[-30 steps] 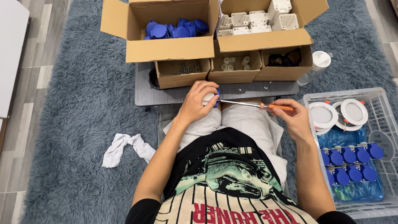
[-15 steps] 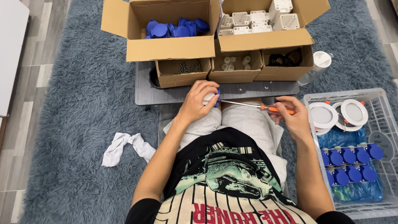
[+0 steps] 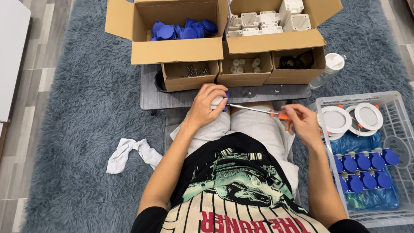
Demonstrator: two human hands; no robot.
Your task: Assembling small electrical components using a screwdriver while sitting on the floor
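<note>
Rug-side: L hand (image 3: 207,106) grips part (image 3: 219,102), R hand (image 3: 301,123) w/ screwdriver (image 3: 259,110).

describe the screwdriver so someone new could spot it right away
Start at the grey low table with the cardboard boxes. Just below its front edge, the right hand holds a screwdriver. It is the only thin metal rod here, with an orange handle, pointing at the small piece in the left hand.
</note>
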